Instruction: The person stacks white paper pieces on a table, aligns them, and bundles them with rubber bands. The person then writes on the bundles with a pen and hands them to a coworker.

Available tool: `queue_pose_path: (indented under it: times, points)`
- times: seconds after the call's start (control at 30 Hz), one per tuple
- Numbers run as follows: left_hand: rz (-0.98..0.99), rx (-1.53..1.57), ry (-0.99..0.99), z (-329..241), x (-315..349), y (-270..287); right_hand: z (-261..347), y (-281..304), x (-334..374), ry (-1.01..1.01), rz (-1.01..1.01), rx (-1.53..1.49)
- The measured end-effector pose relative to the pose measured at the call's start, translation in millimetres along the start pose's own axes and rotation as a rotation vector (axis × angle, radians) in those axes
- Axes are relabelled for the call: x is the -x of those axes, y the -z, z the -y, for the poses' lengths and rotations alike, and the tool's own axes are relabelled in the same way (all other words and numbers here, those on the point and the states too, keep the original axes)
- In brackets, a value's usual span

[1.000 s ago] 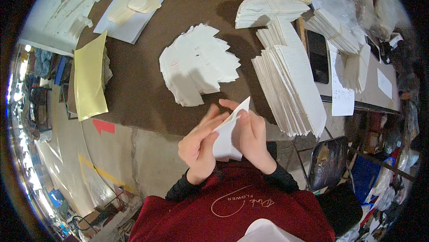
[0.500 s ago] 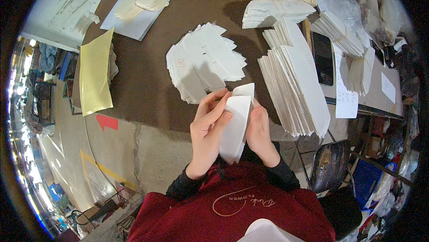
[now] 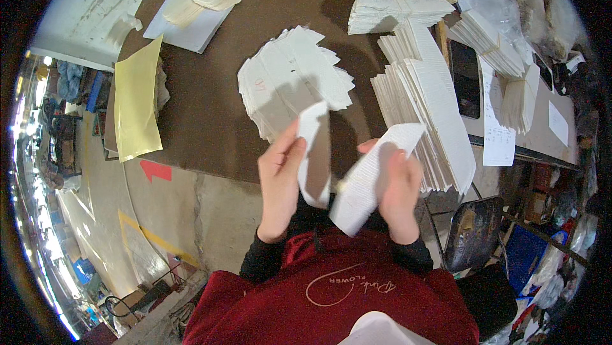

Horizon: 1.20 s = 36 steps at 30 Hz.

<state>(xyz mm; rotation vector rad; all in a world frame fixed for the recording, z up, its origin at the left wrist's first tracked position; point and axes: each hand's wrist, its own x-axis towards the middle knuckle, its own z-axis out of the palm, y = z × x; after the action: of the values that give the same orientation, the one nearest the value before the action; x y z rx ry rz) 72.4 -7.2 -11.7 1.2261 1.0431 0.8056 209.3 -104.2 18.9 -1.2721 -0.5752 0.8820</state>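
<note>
My left hand pinches a folded white paper piece, which stands upright over the table's near edge. In my right hand is another white paper piece with a fine ribbed surface, tilted toward the right at its top. A gap separates the two pieces. Just beyond my left hand lies a fanned heap of white paper pieces, partly shaded. Beyond my right hand runs a long row of stacked white paper pieces.
Another white stack lies at the back right, near a dark phone-like slab and a written sheet. A yellow sheet stands at the left edge of the brown table. A black chair is at the right.
My hands have moved apart, and the paper held together between them is now two separate pieces. The right hand and its piece have swung to the right.
</note>
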Motion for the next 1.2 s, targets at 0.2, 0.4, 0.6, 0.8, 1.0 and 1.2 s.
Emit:
queue_pose_path:
  times: [0.2,0.4,0.6,0.8,1.0,1.2]
  points:
    - [0.249,-0.041,0.060,5.8,13.7,-12.9,-25.6,1.5,-9.8,0.303,-0.058,0.505]
    - [0.230,0.178,0.115,-1.4,13.2,-14.8,-30.7,-6.2,-6.1,0.318,0.031,0.610]
    - [0.276,0.198,0.082,-8.5,19.8,-18.9,-54.3,-6.4,-0.9,0.550,-0.081,0.803]
    - [0.304,-0.173,-0.023,-17.1,25.7,-19.6,-46.5,-8.7,-5.8,0.578,-0.107,0.638]
    - [0.459,-0.611,-0.301,-33.2,17.2,-12.8,16.1,19.2,26.5,0.461,0.124,0.904]
    - [0.165,-0.731,-0.738,-69.5,10.7,-29.0,70.0,57.2,52.6,0.538,-0.208,0.929]
